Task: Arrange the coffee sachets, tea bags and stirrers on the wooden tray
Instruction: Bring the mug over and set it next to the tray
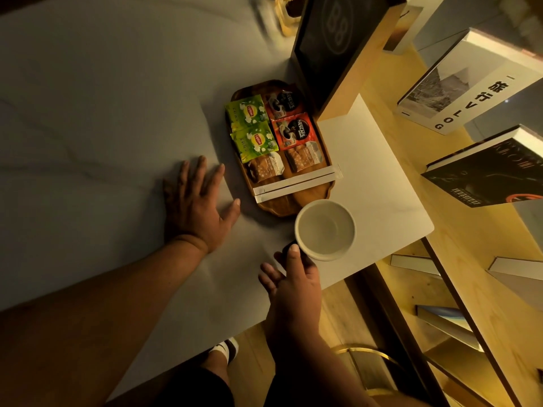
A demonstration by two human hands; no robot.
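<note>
Pale grey tabletop [88, 118] fills the left of the view, and the left hand [195, 205] lies flat on it, palm down, fingers spread and holding nothing, just beside the wooden tray [282, 208]. On the tray two green tea bags [251, 126] sit along the left side, one behind the other. To their right are two red coffee sachets [291, 121], also front to back. Nearer the person lie two brown wrapped biscuits [286, 164] side by side. Two paper-wrapped stirrers [296, 182] rest across the tray's near part, their ends overhanging both rims. At the tray's near right corner stands a white cup [324, 229], empty. The right hand [293, 284] reaches to it, the thumb on the rim and the other fingers loosely parted.
</note>
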